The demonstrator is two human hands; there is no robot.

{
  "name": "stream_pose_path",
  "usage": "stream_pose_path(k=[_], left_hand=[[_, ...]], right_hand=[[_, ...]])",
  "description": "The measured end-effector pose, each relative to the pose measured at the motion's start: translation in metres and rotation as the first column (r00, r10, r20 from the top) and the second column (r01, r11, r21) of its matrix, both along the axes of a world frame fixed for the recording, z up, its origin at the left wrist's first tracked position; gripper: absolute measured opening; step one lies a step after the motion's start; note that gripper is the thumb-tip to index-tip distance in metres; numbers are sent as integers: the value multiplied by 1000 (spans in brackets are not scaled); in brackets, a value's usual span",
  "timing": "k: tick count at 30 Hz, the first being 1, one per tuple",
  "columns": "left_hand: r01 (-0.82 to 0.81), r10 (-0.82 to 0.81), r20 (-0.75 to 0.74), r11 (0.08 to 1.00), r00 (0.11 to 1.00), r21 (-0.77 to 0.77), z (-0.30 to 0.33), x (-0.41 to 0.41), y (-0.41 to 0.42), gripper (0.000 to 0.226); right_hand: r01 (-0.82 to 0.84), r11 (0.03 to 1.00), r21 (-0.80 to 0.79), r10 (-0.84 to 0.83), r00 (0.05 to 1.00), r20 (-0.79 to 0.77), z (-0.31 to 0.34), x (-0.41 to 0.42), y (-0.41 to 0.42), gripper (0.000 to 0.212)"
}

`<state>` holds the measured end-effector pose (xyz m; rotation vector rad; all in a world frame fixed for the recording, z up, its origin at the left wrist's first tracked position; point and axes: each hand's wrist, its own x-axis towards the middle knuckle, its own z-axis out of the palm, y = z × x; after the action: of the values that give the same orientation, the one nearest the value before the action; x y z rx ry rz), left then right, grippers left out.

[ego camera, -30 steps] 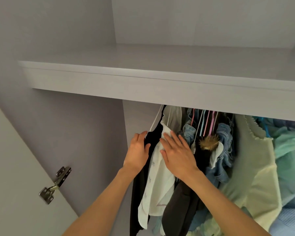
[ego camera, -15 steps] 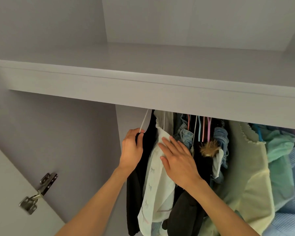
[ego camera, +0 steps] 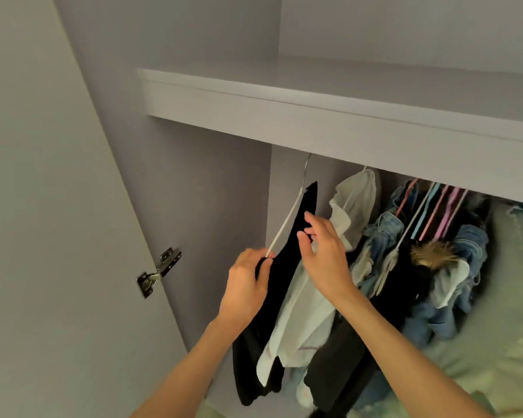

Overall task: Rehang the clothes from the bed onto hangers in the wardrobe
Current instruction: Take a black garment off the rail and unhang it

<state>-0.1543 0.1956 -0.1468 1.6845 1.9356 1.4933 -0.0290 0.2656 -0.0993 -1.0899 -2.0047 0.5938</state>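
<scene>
A black garment (ego camera: 296, 233) hangs on a white hanger (ego camera: 284, 224) at the left end of the wardrobe, its hook going up under the shelf. My left hand (ego camera: 248, 285) grips the hanger's lower arm together with the black fabric. My right hand (ego camera: 323, 254) pinches the black garment's edge near the top. Right beside it hangs a white garment (ego camera: 354, 203), partly behind my right hand. Further right, several denim and dark clothes (ego camera: 453, 267) crowd on coloured hangers (ego camera: 435, 209). The rail itself is hidden by the shelf.
A white shelf (ego camera: 314, 116) runs just above the clothes. The wardrobe's left side wall (ego camera: 212, 206) stands close by the black garment. The open door (ego camera: 58, 236) with a metal hinge (ego camera: 159, 271) is at left. A pale yellow-green garment (ego camera: 495, 342) fills the lower right.
The black garment on its hanger has slid left, away from the white one. My right hand left the white garment and now pinches the black one. My view swung right.
</scene>
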Motion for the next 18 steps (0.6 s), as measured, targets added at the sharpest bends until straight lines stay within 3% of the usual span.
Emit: stream_pose_path(k=[3, 5, 7, 9, 12, 18], left_hand=[[-36, 36, -13, 999, 999, -16, -6, -10, -29, 15], [-50, 49, -37, 998, 998, -26, -11, -16, -49, 15], [-57, 54, -54, 997, 997, -56, -17, -21, -70, 15], [-46, 42, -35, 994, 998, -99, -23, -26, -90, 16], [26, -27, -6, 988, 1000, -153, -32, -34, -115, 17], [-85, 86, -11, 947, 996, -311, -51, -52, -163, 26]], right_hand=[[-80, 959, -272, 42, 989, -144, 9, -32, -13, 47], [-246, 792, -559, -16, 907, -421, 17, -51, -14, 40], [-419, 558, -716, -236, 748, -621, 23, -67, -15, 26], [-389, 474, -790, -327, 755, -568, 18, -80, -22, 21], [-244, 493, -835, -297, 855, -425, -6, -88, -44, 26], [-149, 573, -806, -22, 980, -197, -47, -63, -92, 28]])
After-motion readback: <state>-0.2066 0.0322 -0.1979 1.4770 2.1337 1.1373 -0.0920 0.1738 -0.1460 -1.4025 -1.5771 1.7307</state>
